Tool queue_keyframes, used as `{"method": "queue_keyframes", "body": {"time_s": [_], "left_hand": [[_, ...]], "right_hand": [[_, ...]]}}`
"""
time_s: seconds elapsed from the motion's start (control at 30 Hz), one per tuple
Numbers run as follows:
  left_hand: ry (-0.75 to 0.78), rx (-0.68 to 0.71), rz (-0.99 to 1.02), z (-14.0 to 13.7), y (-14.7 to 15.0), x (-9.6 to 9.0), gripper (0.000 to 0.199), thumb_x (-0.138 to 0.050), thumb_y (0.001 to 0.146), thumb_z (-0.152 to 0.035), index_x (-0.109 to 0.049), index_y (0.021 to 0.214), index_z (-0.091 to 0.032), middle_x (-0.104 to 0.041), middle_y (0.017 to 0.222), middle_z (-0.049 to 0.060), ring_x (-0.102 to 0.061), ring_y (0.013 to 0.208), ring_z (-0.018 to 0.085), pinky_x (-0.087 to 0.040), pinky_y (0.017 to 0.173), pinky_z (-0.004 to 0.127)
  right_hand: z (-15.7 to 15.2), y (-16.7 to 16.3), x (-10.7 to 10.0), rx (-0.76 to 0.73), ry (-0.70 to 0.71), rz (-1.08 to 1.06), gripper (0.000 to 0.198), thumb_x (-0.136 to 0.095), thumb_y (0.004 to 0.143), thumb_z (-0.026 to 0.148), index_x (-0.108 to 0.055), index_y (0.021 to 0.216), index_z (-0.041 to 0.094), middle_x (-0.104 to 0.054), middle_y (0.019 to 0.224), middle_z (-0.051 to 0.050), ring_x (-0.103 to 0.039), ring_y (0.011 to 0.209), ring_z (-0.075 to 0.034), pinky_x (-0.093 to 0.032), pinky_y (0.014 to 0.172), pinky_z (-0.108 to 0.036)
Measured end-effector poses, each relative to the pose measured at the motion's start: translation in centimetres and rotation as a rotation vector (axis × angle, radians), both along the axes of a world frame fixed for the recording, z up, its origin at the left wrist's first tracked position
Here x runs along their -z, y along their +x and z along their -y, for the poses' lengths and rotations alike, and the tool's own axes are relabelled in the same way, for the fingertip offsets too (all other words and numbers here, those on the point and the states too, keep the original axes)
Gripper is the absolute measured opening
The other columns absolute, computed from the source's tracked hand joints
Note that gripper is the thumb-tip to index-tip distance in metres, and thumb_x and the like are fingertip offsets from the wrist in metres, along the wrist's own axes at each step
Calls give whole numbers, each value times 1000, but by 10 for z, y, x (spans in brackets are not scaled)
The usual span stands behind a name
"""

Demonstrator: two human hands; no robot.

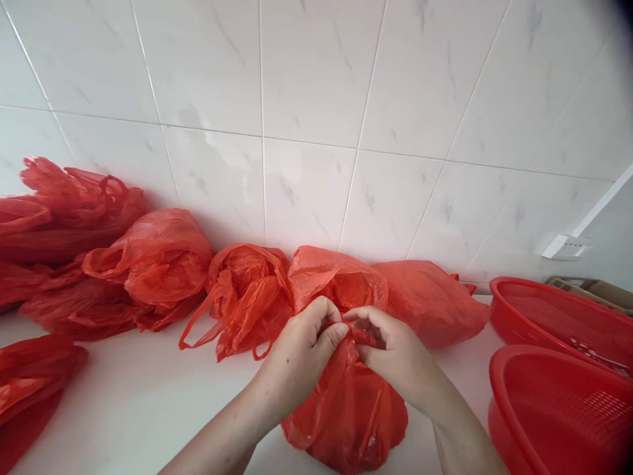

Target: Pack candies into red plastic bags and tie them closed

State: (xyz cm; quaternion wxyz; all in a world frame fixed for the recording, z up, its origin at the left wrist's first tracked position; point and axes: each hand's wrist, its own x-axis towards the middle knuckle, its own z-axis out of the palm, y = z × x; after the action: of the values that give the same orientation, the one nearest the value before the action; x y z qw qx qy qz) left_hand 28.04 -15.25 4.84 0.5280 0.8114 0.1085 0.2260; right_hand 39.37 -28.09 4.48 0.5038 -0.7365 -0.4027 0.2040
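Note:
A red plastic bag (353, 415) rests on the white table in front of me, full and rounded below, its top gathered upward. My left hand (309, 346) pinches the gathered top between thumb and fingers. On the other side, my right hand (390, 349) has its thumb and fingers curled around part of the same bunched plastic. What is inside the bag cannot be made out. Just behind my hands sits another red plastic bag (336, 267), its mouth loosely folded.
More red bags line the tiled wall (306, 79): a crumpled bag (250, 284), a rounded bag (168, 257), a pile (74, 211) at far left and a smooth bag (435, 300). Two red plastic baskets (514, 396) stand at right, near a wall socket (566, 247).

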Motion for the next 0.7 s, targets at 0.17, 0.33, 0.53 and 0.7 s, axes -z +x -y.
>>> {"method": "queue_keyframes", "body": {"time_s": [0.17,0.33,0.53,0.7], "left_hand": [[128,-10,-49,4,-1,2,11,-55,82,-24,-47,74,-22,-51,65,-8,-40,57,9,-31,51,21],[329,-64,-96,-3,2,5,13,-56,81,-19,-46,73,-22,-55,66,-8,-47,61,10,-32,56,24],[538,33,-35,-1,-21,7,21,-59,76,-6,-44,68,-19,-56,90,-2,-51,83,13,-37,70,25],[675,426,-217,14,-57,3,29,-59,76,-4,-38,61,-18,-52,71,-4,-45,67,11,-36,63,23]], "right_hand": [[-6,4,5,107,-26,212,29,-47,80,18,-68,100,24,-68,86,0,-62,75,-15,-47,65,-26],[6,13,1,-94,26,-32,33,-51,80,20,-66,109,27,-69,94,0,-62,85,-15,-47,76,-28],[7,39,12,24,120,-78,31,-51,83,27,-66,109,21,-68,106,-5,-63,90,-17,-48,81,-31],[-13,60,38,326,-182,229,36,-43,77,10,-70,100,17,-69,106,-7,-63,93,-18,-46,82,-31]]}}
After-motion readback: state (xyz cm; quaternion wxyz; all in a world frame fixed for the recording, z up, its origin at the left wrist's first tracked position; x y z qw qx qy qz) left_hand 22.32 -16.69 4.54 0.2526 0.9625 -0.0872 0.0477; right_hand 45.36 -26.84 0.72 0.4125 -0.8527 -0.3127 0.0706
